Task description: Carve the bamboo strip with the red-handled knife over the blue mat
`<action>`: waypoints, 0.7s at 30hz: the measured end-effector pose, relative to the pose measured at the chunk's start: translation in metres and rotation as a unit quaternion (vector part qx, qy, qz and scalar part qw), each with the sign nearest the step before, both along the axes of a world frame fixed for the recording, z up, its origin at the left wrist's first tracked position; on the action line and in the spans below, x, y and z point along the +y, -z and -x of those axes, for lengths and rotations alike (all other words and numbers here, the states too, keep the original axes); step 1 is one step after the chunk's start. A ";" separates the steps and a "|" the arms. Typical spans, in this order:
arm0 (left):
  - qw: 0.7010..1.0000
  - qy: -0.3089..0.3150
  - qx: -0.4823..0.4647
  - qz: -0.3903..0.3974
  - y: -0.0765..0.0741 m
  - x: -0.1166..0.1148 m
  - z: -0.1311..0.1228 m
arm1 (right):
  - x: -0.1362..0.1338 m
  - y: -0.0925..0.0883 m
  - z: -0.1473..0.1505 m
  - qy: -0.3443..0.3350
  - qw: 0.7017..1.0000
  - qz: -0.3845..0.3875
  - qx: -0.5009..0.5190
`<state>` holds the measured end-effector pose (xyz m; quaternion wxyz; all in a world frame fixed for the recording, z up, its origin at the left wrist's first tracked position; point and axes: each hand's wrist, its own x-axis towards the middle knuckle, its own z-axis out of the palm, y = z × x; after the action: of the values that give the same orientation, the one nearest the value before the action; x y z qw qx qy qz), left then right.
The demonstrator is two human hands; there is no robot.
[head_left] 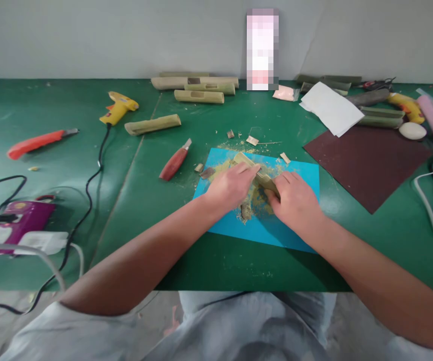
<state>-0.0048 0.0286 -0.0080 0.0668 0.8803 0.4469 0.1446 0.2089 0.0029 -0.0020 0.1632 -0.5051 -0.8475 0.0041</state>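
Observation:
Both my hands meet over a blue sheet (299, 180) strewn with yellowish sawdust (256, 198). My left hand (231, 186) and my right hand (295, 200) are each closed round a short piece of bamboo (247, 162), whose far end sticks out beyond my left fingers. The part of the bamboo between the hands is mostly hidden. Small bamboo chips (252, 140) lie just beyond the sheet.
On the green table (50, 110) lie a red-handled knife (174, 163), an orange cutter (37, 143), a yellow glue gun (120, 108) with black cord, several bamboo pieces (197, 87), a dark sandpaper sheet (367, 163), white paper (331, 108) and a purple device (16, 223).

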 end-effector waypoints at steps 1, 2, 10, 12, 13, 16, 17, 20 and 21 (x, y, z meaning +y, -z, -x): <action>1.000 0.000 0.007 0.005 -0.001 0.001 -0.001 | 0.000 0.000 0.000 0.000 1.000 0.001 0.000; 1.000 -0.003 0.015 0.007 -0.001 0.002 -0.001 | 0.000 0.000 0.000 -0.001 1.000 0.002 0.002; 1.000 -0.021 0.000 -0.024 -0.002 -0.007 0.005 | -0.001 -0.001 0.001 -0.003 1.000 0.001 0.008; 1.000 -0.013 -0.007 -0.016 -0.001 -0.002 0.002 | -0.002 -0.002 0.002 0.000 1.000 0.003 0.000; 1.000 -0.008 -0.009 -0.013 -0.001 0.000 0.001 | -0.002 -0.003 0.003 0.000 1.000 0.005 -0.003; 1.000 -0.009 -0.013 -0.020 0.001 -0.002 0.003 | -0.003 -0.004 0.003 0.000 1.000 0.013 -0.007; 1.000 -0.013 -0.012 -0.024 0.002 -0.003 0.004 | -0.003 -0.004 0.003 0.000 1.000 0.015 -0.006; 0.999 -0.021 0.000 -0.042 0.002 -0.006 0.006 | -0.003 -0.004 0.003 0.003 1.000 0.017 -0.002; 0.999 -0.022 0.006 -0.043 0.002 -0.005 0.005 | -0.003 -0.003 0.003 0.003 1.000 0.016 -0.003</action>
<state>-0.0097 0.0232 -0.0096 0.0231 0.8731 0.4600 0.1603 0.2056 0.0000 0.0014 0.1525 -0.5099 -0.8464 0.0162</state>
